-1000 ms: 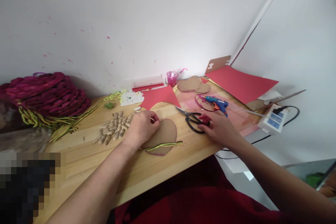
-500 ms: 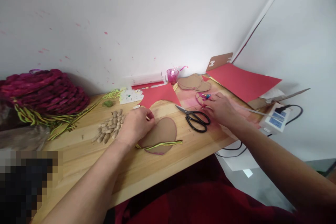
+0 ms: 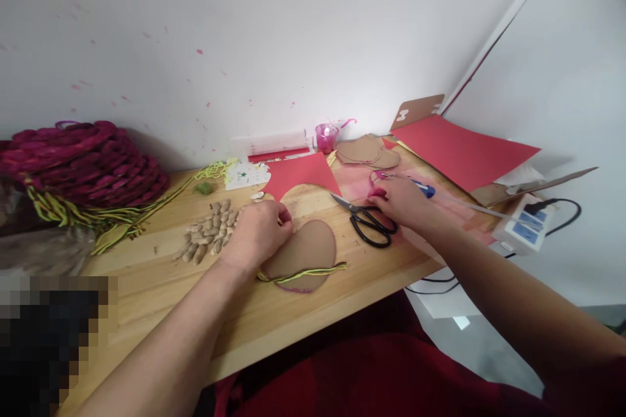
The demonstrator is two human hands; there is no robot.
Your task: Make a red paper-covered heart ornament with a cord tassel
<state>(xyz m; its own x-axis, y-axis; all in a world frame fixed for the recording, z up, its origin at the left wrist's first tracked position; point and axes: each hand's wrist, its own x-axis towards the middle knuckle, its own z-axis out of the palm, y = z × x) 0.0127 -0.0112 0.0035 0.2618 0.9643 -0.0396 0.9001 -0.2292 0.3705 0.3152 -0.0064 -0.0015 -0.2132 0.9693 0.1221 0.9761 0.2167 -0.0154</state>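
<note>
My left hand [image 3: 259,232] rests curled on the left edge of a brown cardboard heart [image 3: 310,251], fingers pinched together; what they hold is too small to make out. Yellow-green and purple yarn [image 3: 306,273] lies across the heart's lower edge. My right hand [image 3: 403,202] is closed around the blue glue gun [image 3: 423,187], whose body shows behind the knuckles, just right of the black scissors [image 3: 366,221] lying on the wooden table [image 3: 161,287].
A pile of peanuts [image 3: 210,234] lies left of my left hand. Dark red yarn bundles [image 3: 83,163] sit at far left. Red paper sheets [image 3: 462,150], cardboard cut-outs [image 3: 364,151], a pink cup [image 3: 325,137] and a white power strip [image 3: 521,228] line the back and right.
My right hand left the scissors' handles, reached back to the glue gun and closed on it, now drawing it nearer. My left hand stayed on the heart.
</note>
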